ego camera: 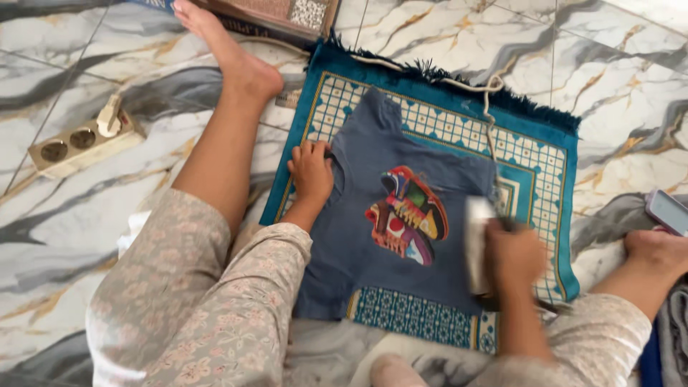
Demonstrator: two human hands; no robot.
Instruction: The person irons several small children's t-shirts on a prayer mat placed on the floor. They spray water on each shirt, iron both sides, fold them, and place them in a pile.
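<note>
A blue-grey T-shirt [373, 279] with a bright multicoloured print [407, 215] lies flat on a teal patterned rug [459, 132]. My left hand [312, 172] presses flat on the shirt's left edge, near the neck opening, fingers together. My right hand [512, 258] grips the handle of a white clothes iron [476, 244], which rests on the right side of the shirt beside the print. The iron and this hand are blurred. The iron's pale cord [487, 115] runs up across the rug and off its far edge.
A beige power strip [82, 143] with a plug in it sits on the marble floor at left. My bare left leg and foot [233, 68] stretch past the rug's left side. A phone [668, 211] lies at the right edge, a framed board [276, 16] at the top.
</note>
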